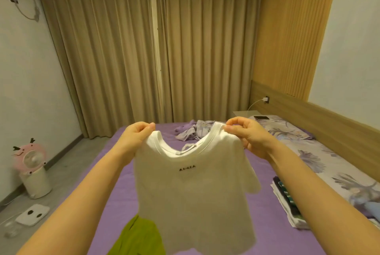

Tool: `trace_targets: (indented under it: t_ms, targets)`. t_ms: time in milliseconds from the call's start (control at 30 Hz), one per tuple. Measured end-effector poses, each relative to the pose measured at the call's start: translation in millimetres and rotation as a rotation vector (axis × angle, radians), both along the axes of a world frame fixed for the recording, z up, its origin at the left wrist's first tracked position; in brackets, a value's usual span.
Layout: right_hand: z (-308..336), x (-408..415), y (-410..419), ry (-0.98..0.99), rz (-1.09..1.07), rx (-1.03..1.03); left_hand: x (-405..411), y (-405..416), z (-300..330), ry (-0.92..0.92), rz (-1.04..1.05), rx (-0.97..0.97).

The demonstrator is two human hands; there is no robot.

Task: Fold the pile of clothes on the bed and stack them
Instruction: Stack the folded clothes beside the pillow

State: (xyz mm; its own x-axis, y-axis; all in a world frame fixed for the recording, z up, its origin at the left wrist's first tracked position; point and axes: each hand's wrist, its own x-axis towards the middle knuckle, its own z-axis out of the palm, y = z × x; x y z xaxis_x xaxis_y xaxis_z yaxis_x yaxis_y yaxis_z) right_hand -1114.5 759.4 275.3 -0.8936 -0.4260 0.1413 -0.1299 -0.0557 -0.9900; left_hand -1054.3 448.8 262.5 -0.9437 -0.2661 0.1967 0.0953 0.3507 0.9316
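Step in hand: spreading white T-shirt, pinched at shoulders by left hand and right hand, above purple bed. Next: lay flat beside folded stack, fold sleeves inward.

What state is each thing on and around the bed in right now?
White T-shirt: unfolded, held up by the shoulders.
Left hand: pinching one shoulder.
Right hand: pinching the other.
Green garment: unfolded on the bed.
Purple clothes: crumpled heap.
Stack: folded.
Curtains: closed.
Phone: lying flat.
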Motion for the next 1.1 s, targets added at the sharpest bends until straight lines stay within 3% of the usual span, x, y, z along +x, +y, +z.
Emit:
trace_targets:
  t_ms: [133,233,367,533,733,967,1100]
  targets:
    - [0.2,6.2,3.5,0.164,0.122,0.118,-1.9,76.2,6.4,0.112,-0.188,-0.037]
    - [-4.8,11.6,2.6,0.325,0.102,0.192,-2.5,119.2,5.6,0.004,-0.367,-0.099]
    - [-16.7,6.6,20.2,0.267,0.095,0.191,-6.2,136.3,-6.3,-0.087,-0.343,-0.192]
    - [-49.6,-1.4,42.2,0.232,0.166,0.423,-6.5,134.8,-10.5,-0.057,-0.314,-0.044]
    - [-52.5,-8.7,51.5,-0.040,0.183,0.102,-11.9,134.0,-14.0,-0.164,-0.311,0.116]
    - [-54.2,-11.2,40.7,0.200,0.033,0.076,-27.1,144.9,-12.9,-0.110,-0.268,0.479]
    - [-57.7,-12.4,30.4,0.234,-0.055,0.099,-33.1,155.7,-9.9,-0.120,-0.336,0.506]
